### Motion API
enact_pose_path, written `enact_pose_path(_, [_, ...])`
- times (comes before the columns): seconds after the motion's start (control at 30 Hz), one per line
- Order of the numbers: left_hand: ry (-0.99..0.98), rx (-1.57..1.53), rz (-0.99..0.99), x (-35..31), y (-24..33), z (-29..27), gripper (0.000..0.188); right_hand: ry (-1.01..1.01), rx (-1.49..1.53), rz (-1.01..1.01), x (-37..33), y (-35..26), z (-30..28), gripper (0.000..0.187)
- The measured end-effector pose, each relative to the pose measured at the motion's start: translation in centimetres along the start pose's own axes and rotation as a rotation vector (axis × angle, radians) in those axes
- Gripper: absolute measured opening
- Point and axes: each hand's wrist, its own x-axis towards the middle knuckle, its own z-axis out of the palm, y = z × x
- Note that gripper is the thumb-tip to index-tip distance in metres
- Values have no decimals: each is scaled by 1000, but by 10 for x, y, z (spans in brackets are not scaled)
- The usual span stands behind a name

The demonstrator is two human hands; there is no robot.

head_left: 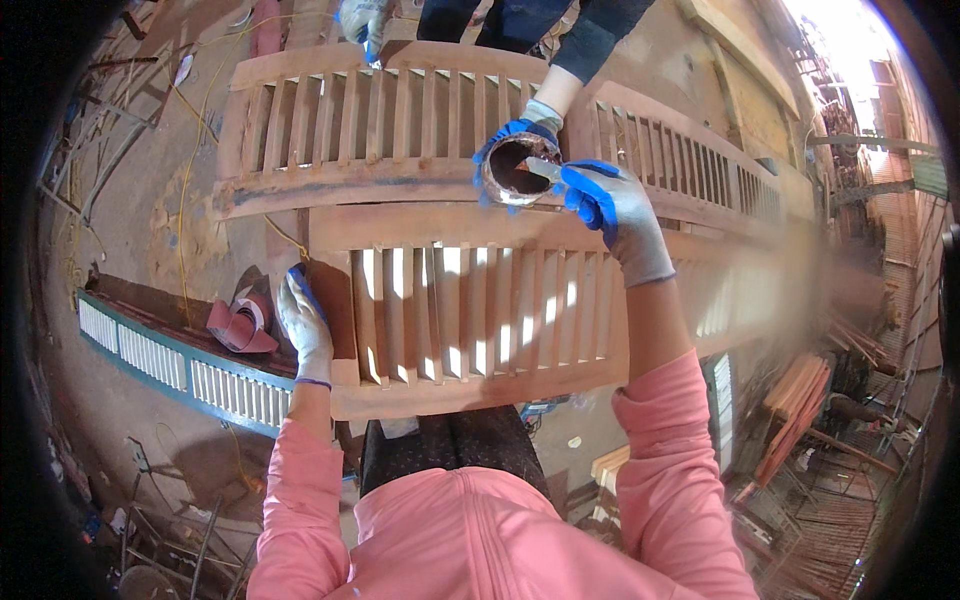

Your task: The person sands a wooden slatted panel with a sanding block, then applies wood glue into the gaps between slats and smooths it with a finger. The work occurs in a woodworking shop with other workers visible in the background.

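My right hand point(615, 212), in a grey and blue glove, pinches a pale, flat scraper point(543, 168). The scraper's end reaches into the mouth of a round pot point(493, 180) with a crusted rim and dark inside. A co-worker's gloved hand point(545, 115) supports that pot from the far side. My left hand point(303, 318), also gloved, lies with fingers extended along the left end of the nearer slatted wooden shutter point(470, 395). Beyond it, a second slatted shutter point(400, 170) lies parallel. The pot is over the farther shutter's front edge.
Another gloved hand point(364, 22) of the co-worker is at the far shutter's back edge. A roll of reddish sandpaper point(243, 325) sits left of my left hand, beside a green-framed louvre panel point(185, 365). Yellow cords point(185, 190) trail on the floor. Stacked timber point(790, 420) lies at right.
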Motion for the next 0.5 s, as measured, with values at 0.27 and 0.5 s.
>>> enact_pose_path(0.27, [13,101,28,2,-12,-2,61,13,309,-13,-15,25,-2,28])
enact_pose_path(0.5, [7,29,96,1,-8,-4,60,-93,533,-131,-57,54,0,30])
